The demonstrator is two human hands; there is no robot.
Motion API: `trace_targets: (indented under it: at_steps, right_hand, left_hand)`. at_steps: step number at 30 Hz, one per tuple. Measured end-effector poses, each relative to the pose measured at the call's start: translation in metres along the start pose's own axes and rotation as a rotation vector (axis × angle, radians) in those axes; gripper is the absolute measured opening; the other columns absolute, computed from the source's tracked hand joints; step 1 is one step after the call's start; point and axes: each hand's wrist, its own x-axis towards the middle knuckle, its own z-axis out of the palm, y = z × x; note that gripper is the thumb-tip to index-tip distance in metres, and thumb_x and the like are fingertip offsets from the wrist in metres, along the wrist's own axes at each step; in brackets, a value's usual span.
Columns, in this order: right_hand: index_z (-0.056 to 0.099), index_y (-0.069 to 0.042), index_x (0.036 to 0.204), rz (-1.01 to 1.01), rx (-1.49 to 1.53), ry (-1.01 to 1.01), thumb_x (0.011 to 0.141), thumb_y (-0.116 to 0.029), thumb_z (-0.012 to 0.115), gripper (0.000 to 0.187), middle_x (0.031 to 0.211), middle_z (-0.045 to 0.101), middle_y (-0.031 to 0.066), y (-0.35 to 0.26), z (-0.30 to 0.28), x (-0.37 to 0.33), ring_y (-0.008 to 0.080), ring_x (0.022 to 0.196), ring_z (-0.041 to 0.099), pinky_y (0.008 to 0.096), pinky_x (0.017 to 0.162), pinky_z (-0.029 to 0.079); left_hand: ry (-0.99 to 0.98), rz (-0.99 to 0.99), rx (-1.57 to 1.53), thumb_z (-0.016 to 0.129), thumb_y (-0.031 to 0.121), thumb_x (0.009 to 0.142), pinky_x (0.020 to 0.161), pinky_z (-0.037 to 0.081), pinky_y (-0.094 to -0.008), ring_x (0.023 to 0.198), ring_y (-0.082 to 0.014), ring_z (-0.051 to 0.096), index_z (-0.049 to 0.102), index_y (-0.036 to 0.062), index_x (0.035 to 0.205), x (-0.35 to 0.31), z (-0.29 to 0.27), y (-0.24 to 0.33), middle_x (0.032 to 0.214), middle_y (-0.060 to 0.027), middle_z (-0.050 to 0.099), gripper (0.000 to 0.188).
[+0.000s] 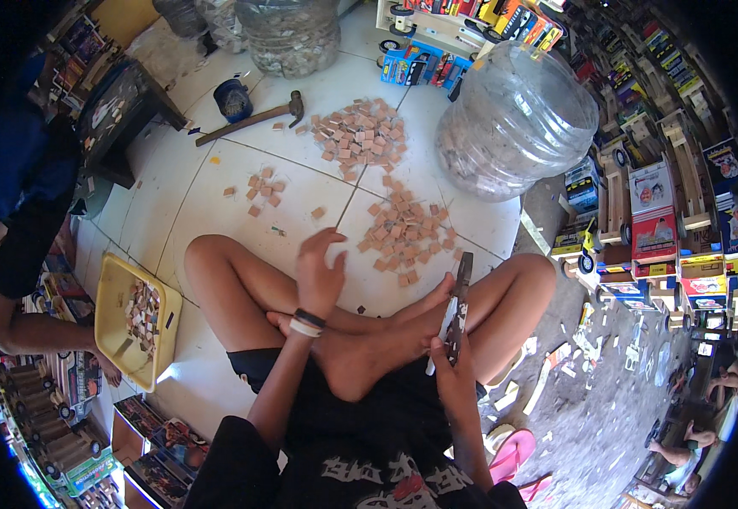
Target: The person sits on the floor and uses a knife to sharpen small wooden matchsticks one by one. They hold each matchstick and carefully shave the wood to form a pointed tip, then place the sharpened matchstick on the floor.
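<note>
My left hand (321, 273), with a wristband and a white band at the wrist, hovers above the tiled floor in front of my crossed legs. Its fingers are bent but apart, and nothing shows in them. My right hand (455, 365) is closed around a long, dark pliers-like metal tool (462, 284) held upright over my right shin. Beyond my feet lies a loose pile of small square wooden pieces (403, 227). A denser pile of the same pieces (365, 134) sits farther off, and a few scattered ones (265, 188) lie to the left.
A hammer (246, 121) and blue cup (233, 100) lie at the far left. Large clear plastic containers (517, 119) stand beyond. A co-worker's arm (42, 332) reaches beside a yellow basin (106, 327) of pieces. Toy trucks (653, 212) are stacked right; pink sandals (513, 454) lie near.
</note>
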Motion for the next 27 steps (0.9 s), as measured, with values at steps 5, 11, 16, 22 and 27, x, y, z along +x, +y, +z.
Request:
trace_targets:
  at_steps: [5, 11, 16, 22, 27]
  right_hand:
    - [0.057, 0.002, 0.134, 0.051, -0.013, -0.070, 0.108, -0.025, 0.062, 0.038, 0.108, 0.069, 0.0097, -0.008, -0.003, 0.004, 0.0172, 0.103, 0.064, 0.0316, 0.090, 0.051]
    - [0.061, 0.001, 0.123, 0.088, 0.031, -0.141, 0.106, -0.025, 0.064, 0.031, 0.094, 0.064, 0.0052, -0.010, 0.010, 0.000, 0.0134, 0.085, 0.057, 0.0292, 0.075, 0.048]
    - [0.058, 0.004, 0.124, 0.051, -0.009, -0.194, 0.106, -0.025, 0.064, 0.034, 0.092, 0.064, 0.0081, -0.004, 0.017, -0.007, 0.0208, 0.085, 0.059, 0.0354, 0.080, 0.049]
    - [0.059, 0.004, 0.122, 0.057, -0.007, -0.265, 0.107, -0.028, 0.064, 0.036, 0.096, 0.068, 0.0107, 0.006, 0.016, -0.004, 0.0182, 0.085, 0.061, 0.0340, 0.080, 0.050]
    - [0.060, 0.003, 0.125, 0.088, 0.085, -0.252, 0.107, -0.027, 0.064, 0.035, 0.106, 0.073, 0.0126, 0.005, 0.015, 0.001, 0.0176, 0.093, 0.068, 0.0330, 0.084, 0.054]
  left_hand:
    - [-0.191, 0.017, 0.203, 0.076, -0.006, 0.080, 0.098, 0.051, -0.0479, 0.113, -0.0388, 0.066, 0.064, 0.0031, 0.124, 0.001, 0.050, 0.001, 0.117, -0.0182, 0.071, 0.046]
    - [-0.222, -0.076, 0.045, 0.077, -0.003, 0.083, 0.085, 0.057, -0.0420, 0.096, -0.0330, 0.072, 0.063, 0.0037, 0.126, 0.020, 0.046, -0.001, 0.101, -0.0141, 0.073, 0.045]
    - [-0.148, -0.088, -0.430, 0.076, 0.001, 0.087, 0.075, 0.059, -0.0337, 0.089, -0.0214, 0.074, 0.067, 0.0056, 0.125, 0.014, 0.018, 0.023, 0.095, -0.0100, 0.074, 0.039]
    - [-0.239, -0.092, -0.416, 0.077, 0.001, 0.087, 0.075, 0.060, -0.0306, 0.080, -0.0213, 0.075, 0.071, 0.0024, 0.116, 0.010, 0.002, 0.037, 0.094, -0.0111, 0.075, 0.029]
    - [-0.543, -0.013, -0.320, 0.080, 0.006, 0.087, 0.074, 0.059, -0.0324, 0.080, -0.0208, 0.074, 0.072, -0.0004, 0.109, 0.006, 0.037, 0.035, 0.095, -0.0128, 0.076, 0.025]
